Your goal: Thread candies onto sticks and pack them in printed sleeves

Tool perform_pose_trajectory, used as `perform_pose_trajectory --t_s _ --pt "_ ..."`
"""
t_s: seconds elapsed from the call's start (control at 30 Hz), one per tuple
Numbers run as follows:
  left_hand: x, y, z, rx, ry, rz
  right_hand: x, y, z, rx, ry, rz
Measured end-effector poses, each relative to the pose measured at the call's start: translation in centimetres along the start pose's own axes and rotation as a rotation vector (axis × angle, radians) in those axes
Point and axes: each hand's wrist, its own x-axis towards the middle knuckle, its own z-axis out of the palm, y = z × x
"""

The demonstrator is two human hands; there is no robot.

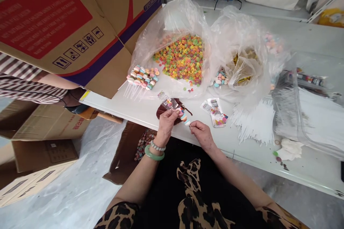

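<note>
My left hand (167, 124), a pale bead bracelet and green bangle on its wrist, pinches the upper end of a candy stick (184, 117) threaded with pastel candies. A clear printed wrapper (170, 103) extends beyond those fingers, by the candy's top. At the candy's lower end, my right hand (202, 135) is closed in a pinch on the stick, which its fingers mostly hide. Under the wrapper lies a dark red cloth-like item (162, 112). More printed wrappers (218, 114) lie flat to the right. Finished-looking candy sticks (142, 77) are piled at the left.
Plastic bags hold colourful ring candies (185, 59) and gold wrappings (243, 78). White sticks (255, 121) lie beside a clear bin (301, 107). A large carton (107, 18) stands at left, near another person's striped sleeve (21, 66). An open box (122, 150) sits below the table edge.
</note>
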Motion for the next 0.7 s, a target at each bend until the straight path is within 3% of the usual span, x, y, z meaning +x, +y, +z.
perform_pose_trajectory --t_s 0.13,0.23,0.33,0.43,0.57,0.7 --pt "0.1 -0.1 0.1 0.010 -0.027 -0.103 -0.2 0.5 0.0 -0.536 0.096 -0.402" --pt "0.2 -0.4 0.0 0.005 -0.005 -0.144 0.0 0.8 0.0 -0.697 0.137 -0.507" --pt "0.6 -0.4 -0.4 -0.002 0.008 -0.174 0.2 0.9 -0.1 -0.714 0.165 -0.504" --pt "1.0 0.4 -0.9 -0.098 0.002 -0.129 0.4 0.8 -0.1 -0.642 0.106 -0.445" --pt "1.2 2.0 -1.1 -0.186 -0.097 -0.236 0.6 0.3 -0.1 -0.544 0.082 -0.324" --pt "1.5 2.3 -1.3 -0.217 -0.082 -0.261 1.0 0.0 -0.4 -0.461 0.075 -0.238"
